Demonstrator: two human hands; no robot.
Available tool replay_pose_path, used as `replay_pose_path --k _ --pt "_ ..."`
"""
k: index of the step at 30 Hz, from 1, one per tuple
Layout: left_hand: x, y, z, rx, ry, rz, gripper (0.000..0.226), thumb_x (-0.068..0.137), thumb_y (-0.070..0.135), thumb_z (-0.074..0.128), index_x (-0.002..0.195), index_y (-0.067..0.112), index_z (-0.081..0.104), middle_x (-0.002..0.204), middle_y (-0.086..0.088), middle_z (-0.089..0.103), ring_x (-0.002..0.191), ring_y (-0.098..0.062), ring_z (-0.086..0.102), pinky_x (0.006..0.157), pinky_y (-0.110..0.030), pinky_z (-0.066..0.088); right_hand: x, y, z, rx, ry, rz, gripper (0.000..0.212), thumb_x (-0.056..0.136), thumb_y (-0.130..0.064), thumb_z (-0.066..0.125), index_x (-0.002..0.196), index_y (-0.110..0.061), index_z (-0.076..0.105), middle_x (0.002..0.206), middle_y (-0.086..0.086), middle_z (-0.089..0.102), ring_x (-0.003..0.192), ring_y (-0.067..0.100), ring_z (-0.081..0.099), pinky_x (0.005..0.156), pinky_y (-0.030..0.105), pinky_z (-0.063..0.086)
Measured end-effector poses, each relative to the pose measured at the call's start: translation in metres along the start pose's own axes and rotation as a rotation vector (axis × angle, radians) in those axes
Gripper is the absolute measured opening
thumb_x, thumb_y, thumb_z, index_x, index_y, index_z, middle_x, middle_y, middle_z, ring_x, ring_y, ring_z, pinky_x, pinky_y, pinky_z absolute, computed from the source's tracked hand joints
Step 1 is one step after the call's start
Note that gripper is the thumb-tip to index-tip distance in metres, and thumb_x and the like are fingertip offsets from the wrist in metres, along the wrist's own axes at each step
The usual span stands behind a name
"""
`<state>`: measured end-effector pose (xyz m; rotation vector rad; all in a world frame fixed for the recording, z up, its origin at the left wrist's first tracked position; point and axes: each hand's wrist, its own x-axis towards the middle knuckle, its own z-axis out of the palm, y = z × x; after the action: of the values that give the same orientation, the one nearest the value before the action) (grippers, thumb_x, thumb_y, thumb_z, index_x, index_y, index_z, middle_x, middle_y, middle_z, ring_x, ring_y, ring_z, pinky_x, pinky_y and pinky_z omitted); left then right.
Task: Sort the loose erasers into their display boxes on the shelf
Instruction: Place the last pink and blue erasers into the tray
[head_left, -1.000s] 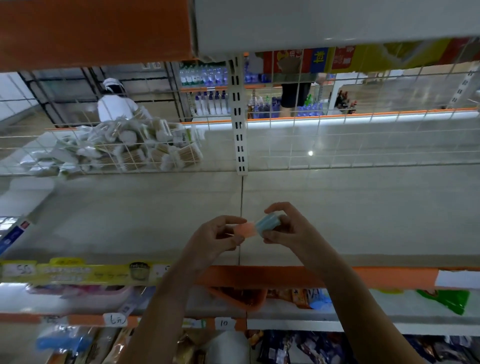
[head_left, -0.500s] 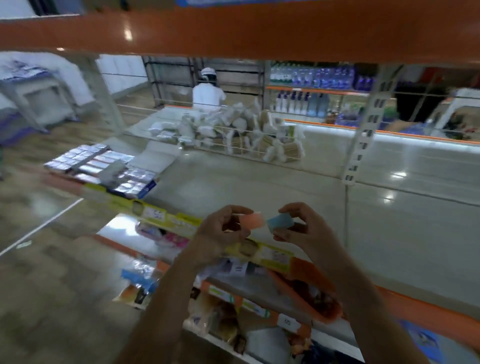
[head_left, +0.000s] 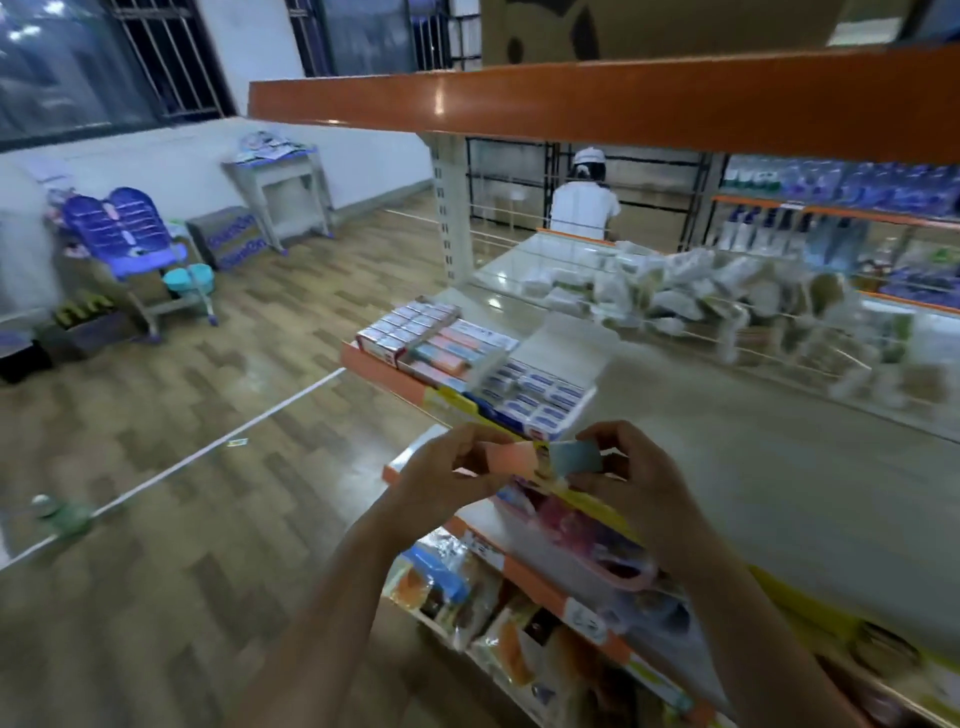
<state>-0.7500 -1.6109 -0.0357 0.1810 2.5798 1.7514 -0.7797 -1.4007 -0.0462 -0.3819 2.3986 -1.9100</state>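
Observation:
My left hand (head_left: 451, 474) pinches a pale orange eraser (head_left: 511, 459) and my right hand (head_left: 631, 478) pinches a light blue eraser (head_left: 575, 458). Both are held side by side in front of the shelf's front edge. At the left end of the grey shelf (head_left: 753, 431) stand three display boxes: one with white-and-red erasers (head_left: 410, 327), one with pastel orange and blue erasers (head_left: 457, 349), and one with white-and-blue erasers (head_left: 535, 395). The boxes lie beyond and slightly left of my hands.
A heap of plastic-wrapped packs (head_left: 691, 291) lies behind a wire divider at the shelf's back. An orange upper shelf edge (head_left: 623, 104) hangs overhead. Lower shelves hold bagged goods (head_left: 467, 597). A person in white (head_left: 584, 202) stands in the far aisle. Wooden floor spreads left.
My view has swung left, bringing the display boxes at the shelf's left end into sight. My hands still hold the two erasers together, roughly as before.

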Motion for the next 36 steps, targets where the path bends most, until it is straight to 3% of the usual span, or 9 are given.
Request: replay_pose_path --k 8,13,18,22,25,32,36 --pt "0.062 -0.046 -0.076 0.065 0.051 0.013 0.030 0.083 0.010 0.068 0.101 0.032 0.059 0.099 0.003 0.065 0.089 -0.010 0.063 0.078 -0.019 0.052 0.091 -0.010 0.064 -0.195 0.002 -0.116 0.031 0.075 -0.012 0.075 0.089 -0.029 0.054 0.084 -0.014 0.061 0.072 -0.003 0.058 0.059 0.009 0.045" --pt "0.116 -0.067 -0.117 0.074 0.040 0.000 0.030 0.082 0.013 0.070 0.099 0.034 0.058 0.099 0.004 0.064 0.088 -0.008 0.063 0.074 -0.020 0.051 0.159 -0.011 0.094 -0.356 -0.010 -0.186 0.033 0.073 -0.018 0.078 0.095 -0.025 0.054 0.091 -0.008 0.062 0.083 0.007 0.060 0.075 0.022 0.051" --pt "0.166 -0.081 -0.149 0.185 0.002 0.026 0.031 0.082 0.016 0.070 0.099 0.038 0.056 0.094 0.008 0.064 0.081 -0.003 0.061 0.070 -0.018 0.049 0.215 -0.010 0.115 -0.542 -0.039 -0.220 0.031 0.075 -0.024 0.075 0.098 -0.021 0.055 0.093 -0.007 0.059 0.084 0.008 0.055 0.074 0.021 0.046" --pt "0.189 -0.091 -0.163 0.289 -0.085 0.108 0.028 0.082 0.018 0.069 0.106 0.025 0.058 0.091 0.013 0.060 0.080 0.003 0.058 0.068 -0.013 0.047 0.234 -0.002 0.125 -0.682 -0.085 -0.177 0.030 0.078 -0.030 0.072 0.100 -0.021 0.053 0.093 -0.008 0.056 0.082 0.007 0.052 0.068 0.015 0.039" --pt "0.202 -0.093 -0.172 0.340 -0.163 0.143 0.028 0.082 0.022 0.069 0.108 0.024 0.060 0.088 0.015 0.059 0.078 0.004 0.056 0.068 -0.013 0.046 0.238 0.000 0.128 -0.783 -0.111 -0.115 0.028 0.080 -0.033 0.068 0.100 -0.024 0.051 0.094 -0.008 0.055 0.083 0.008 0.053 0.072 0.020 0.041" --pt "0.229 -0.093 -0.190 0.435 -0.449 0.235 0.030 0.086 0.025 0.065 0.114 0.026 0.057 0.097 0.020 0.054 0.087 0.005 0.053 0.074 -0.007 0.045 0.230 -0.005 0.138 -0.900 -0.001 0.110 0.023 0.081 -0.030 0.066 0.095 -0.027 0.047 0.092 -0.011 0.051 0.081 0.006 0.049 0.064 0.015 0.036" --pt "0.237 -0.095 -0.195 0.523 -0.579 0.362 0.029 0.088 0.029 0.060 0.117 0.025 0.056 0.101 0.022 0.049 0.086 0.008 0.048 0.075 0.002 0.038 0.223 -0.006 0.149 -0.959 0.067 0.209 0.024 0.082 -0.034 0.065 0.098 -0.025 0.049 0.098 -0.009 0.052 0.089 0.008 0.048 0.072 0.022 0.038"
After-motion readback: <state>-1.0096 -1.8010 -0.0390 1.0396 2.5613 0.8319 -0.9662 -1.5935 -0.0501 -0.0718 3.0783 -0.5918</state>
